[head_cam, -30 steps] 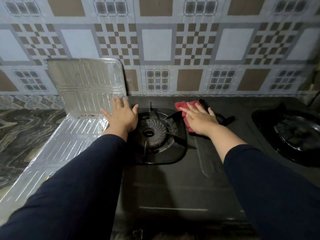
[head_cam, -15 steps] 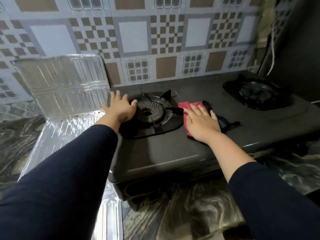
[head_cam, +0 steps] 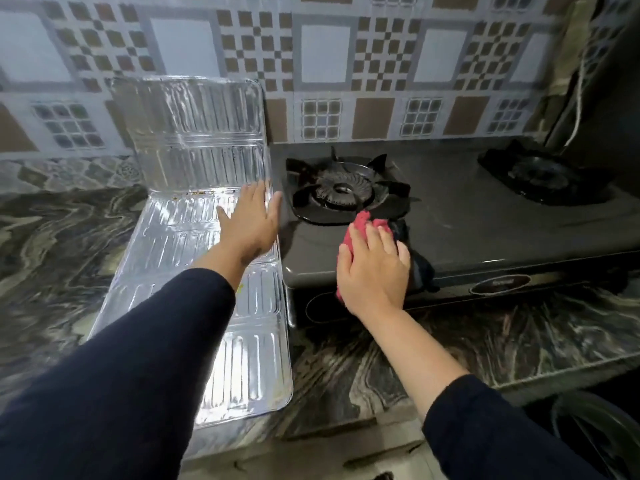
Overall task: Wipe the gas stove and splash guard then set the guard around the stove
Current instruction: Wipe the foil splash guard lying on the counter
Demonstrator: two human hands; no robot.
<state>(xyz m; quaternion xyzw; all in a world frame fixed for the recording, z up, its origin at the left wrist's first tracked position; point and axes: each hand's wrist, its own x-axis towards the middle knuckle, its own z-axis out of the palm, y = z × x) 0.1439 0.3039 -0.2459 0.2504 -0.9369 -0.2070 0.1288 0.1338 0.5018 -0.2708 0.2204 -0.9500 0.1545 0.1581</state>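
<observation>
Counter (head_cam: 398,358) of dark marbled stone, swirled grey and black, ran across the near scene; wall (head_cam: 325,57) behind it tiled in white, brown and checkered squares; a pale cord (head_cam: 579,98) hung at far right beside a dark panel.

Gas stove (head_cam: 485,233) stood on the counter against the wall, dark and flat-topped; left burner (head_cam: 341,192) with black pan supports, right burner (head_cam: 543,176) further right and partly blurred; an oval badge on the front face, its lettering too small to read.

Splash guard (head_cam: 194,133) of shiny ribbed foil lay just left of the stove; far panel upright against the wall; the other panels flat on the counter, running toward the near edge; small brown specks along the fold between upright and flat panels.

Left hand (head_cam: 251,225) spread open, palm down, fingers extended, over the flat guard panel close to the stove's left edge; gripping nothing; cannot tell whether it touched the foil. Right hand (head_cam: 372,271) flat with fingers slightly spread, pressed on a red and black cloth (head_cam: 363,221) at the stove's near edge, just in front of the left burner; cloth showed beyond the fingertips and at the right of the hand. Both arms in dark long sleeves (head_cam: 138,375). The hands lay near each other, with the stove's left near corner between them.
</observation>
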